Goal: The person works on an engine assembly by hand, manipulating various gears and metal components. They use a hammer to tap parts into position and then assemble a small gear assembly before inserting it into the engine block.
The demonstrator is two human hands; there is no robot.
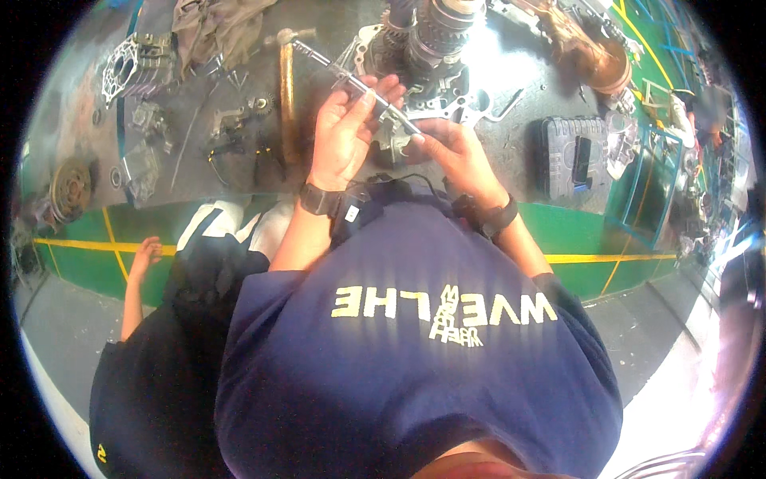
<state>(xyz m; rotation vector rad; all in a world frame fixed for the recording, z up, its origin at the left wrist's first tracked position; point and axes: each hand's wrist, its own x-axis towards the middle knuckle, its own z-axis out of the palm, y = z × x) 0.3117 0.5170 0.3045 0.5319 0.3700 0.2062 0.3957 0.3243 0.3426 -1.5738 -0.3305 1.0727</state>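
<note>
Slantwise in the head view, a metal rod (325, 62) crosses above a bench (519, 145): the left hand (343, 132) clamps its fingers mid-length, the right hand (460, 158) pinches the near end, some fingertips hidden; glare bleaches the bench beyond.

We've a dk bench (517, 150) w/ a hammer (288, 100), crumpled cloth (211, 36), silver casting (137, 67) on L & blk case (554, 160) on R
</note>
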